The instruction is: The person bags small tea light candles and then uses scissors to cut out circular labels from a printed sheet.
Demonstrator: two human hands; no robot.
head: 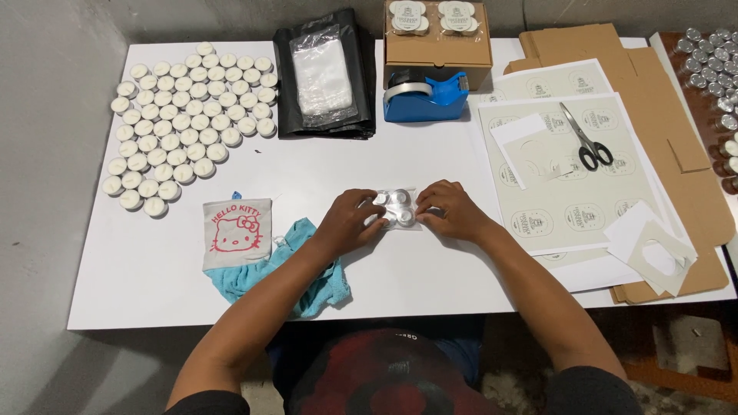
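Pinching from both ends, the two hands hold a small clear packet of tealights [397, 207] flat on the white surface [430, 269] at the middle of the frame. At upper left lies a wide cluster of white tealights [188, 115]; at lower left, a small printed pouch [237, 233] on a blue cloth [315, 288]. The left hand [350, 221] closes its fingers on the packet's left edge, the right hand [453, 211] on its right edge, so the packet's long axis runs left to right between them, equally near both. Bare surface lies just above and below. Right of centre are label sheets [573, 200] and scissors [586, 140], near but apart.
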